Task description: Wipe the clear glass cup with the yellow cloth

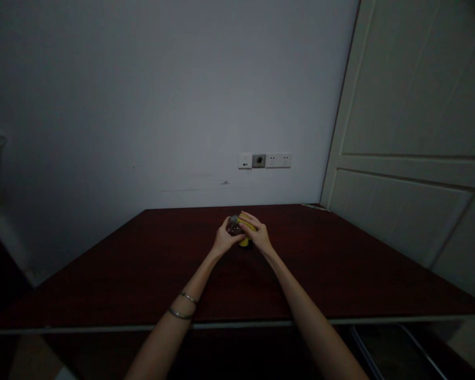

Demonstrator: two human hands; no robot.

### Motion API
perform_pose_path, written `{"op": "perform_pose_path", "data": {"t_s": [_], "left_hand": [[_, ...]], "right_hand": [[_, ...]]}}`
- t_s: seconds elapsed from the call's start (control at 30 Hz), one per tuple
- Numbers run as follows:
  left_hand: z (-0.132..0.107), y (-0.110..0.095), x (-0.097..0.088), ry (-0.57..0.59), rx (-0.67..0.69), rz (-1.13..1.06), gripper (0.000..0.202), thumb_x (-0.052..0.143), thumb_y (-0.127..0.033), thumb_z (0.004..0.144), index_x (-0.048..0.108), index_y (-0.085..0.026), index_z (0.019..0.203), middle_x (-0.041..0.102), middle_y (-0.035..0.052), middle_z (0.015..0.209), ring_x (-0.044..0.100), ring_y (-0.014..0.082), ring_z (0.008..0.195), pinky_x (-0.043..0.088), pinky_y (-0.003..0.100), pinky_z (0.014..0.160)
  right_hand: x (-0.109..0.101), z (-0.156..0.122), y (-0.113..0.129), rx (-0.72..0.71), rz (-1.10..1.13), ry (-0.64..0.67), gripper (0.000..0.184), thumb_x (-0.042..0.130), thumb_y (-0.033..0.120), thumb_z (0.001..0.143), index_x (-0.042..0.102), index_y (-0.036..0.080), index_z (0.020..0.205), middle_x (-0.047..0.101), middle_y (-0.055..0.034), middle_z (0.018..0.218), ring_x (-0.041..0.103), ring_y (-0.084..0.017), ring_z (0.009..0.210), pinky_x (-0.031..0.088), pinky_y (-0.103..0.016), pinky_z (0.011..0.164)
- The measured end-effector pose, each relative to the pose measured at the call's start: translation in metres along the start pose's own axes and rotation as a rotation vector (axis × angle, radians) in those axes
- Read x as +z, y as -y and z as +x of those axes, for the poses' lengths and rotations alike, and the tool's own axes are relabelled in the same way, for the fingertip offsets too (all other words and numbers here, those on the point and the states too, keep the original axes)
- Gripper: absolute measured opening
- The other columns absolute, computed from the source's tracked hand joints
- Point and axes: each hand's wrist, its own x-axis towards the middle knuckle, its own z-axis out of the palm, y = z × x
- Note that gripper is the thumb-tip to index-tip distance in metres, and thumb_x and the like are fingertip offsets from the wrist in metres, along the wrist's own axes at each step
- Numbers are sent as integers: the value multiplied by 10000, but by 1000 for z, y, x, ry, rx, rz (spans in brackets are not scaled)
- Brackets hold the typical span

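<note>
Both hands meet over the middle of the dark red table. My left hand (224, 240) is closed around a small, rounded, shiny, dark see-through object (235, 227). My right hand (261, 236) grips a yellow object (248, 224) that presses against the see-through one. Below the fingers a lower yellow part (244, 242) shows, with something black beneath it. Whether these are parts of a single item I cannot tell; the fingers cover much of them and the picture is dim.
The dark red tabletop (142, 264) reaches back to a pale wall (162, 105). Wall sockets (277, 160) sit above its far edge. A panelled white door (411, 132) stands along the right. Under the front edge at right lies a metal-edged frame (396, 348).
</note>
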Motion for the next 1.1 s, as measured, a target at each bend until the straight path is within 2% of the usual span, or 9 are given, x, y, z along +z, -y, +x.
{"op": "perform_pose_path", "data": {"t_s": [0.1, 0.17, 0.37, 0.57, 0.63, 0.73, 0.83, 0.93, 1.1], "left_hand": [[0, 1, -1, 30, 55, 1, 652, 749, -211, 509, 477, -113, 1094, 577, 110, 1047, 573, 183, 909, 446, 311, 829], [-1, 1, -1, 53, 92, 33, 650, 743, -212, 514, 475, -120, 1099, 573, 101, 1053, 565, 185, 926, 438, 313, 844], [-4, 4, 0, 36, 86, 155, 761, 751, -188, 468, 444, -121, 1161, 568, 92, 1071, 544, 211, 974, 416, 336, 883], [-2, 9, 0, -5, 73, 158, 692, 724, -172, 502, 452, -135, 1137, 588, 83, 1031, 570, 210, 916, 448, 321, 826], [-2, 11, 0, 1, 74, 146, 701, 713, -170, 517, 434, -130, 1159, 587, 91, 1035, 574, 210, 911, 454, 316, 814], [-4, 14, 2, 28, 97, 172, 742, 725, -189, 512, 417, -119, 1184, 566, 107, 1086, 558, 218, 958, 440, 322, 844], [-6, 15, 4, 56, 129, 248, 813, 749, -202, 477, 405, -128, 1210, 530, 106, 1158, 513, 226, 1046, 394, 341, 916], [-7, 16, 5, 63, 125, 307, 834, 759, -209, 458, 409, -136, 1212, 532, 96, 1159, 511, 225, 1050, 381, 355, 933], [-5, 15, 4, 14, 63, 294, 773, 743, -182, 475, 440, -130, 1184, 588, 89, 1064, 565, 220, 948, 440, 344, 854]], "right_hand": [[0, -1, 2, -39, -22, 32, 266, 625, 376, 685, 677, 253, 914, 556, -37, 1188, 515, -213, 1086, 375, -363, 963], [-1, 0, 0, -34, -16, 6, 268, 615, 375, 695, 674, 248, 924, 572, -39, 1167, 520, -213, 1080, 375, -366, 964], [-2, 3, -8, 93, 27, -79, 335, 586, 393, 718, 648, 208, 990, 624, -61, 1086, 535, -219, 1063, 373, -395, 963], [7, -8, 9, -125, -109, 60, 210, 612, 321, 712, 677, 273, 906, 550, -21, 1197, 462, -218, 1149, 347, -381, 984], [9, -9, 11, -153, -126, 66, 197, 605, 305, 719, 678, 281, 901, 555, -16, 1191, 443, -214, 1168, 336, -377, 993], [7, -6, 6, -91, -86, -16, 205, 591, 317, 727, 680, 260, 903, 577, -34, 1160, 498, -211, 1110, 363, -372, 971], [3, 1, -3, 44, -15, -119, 253, 597, 354, 713, 683, 210, 902, 633, -70, 1064, 559, -222, 1025, 398, -384, 935], [0, 3, -8, 100, 0, -147, 280, 599, 373, 706, 685, 187, 896, 651, -83, 1021, 571, -230, 1003, 408, -393, 922], [4, -4, 2, -96, -107, -2, 199, 594, 316, 723, 687, 248, 886, 601, -47, 1121, 519, -219, 1084, 389, -381, 946]]}}
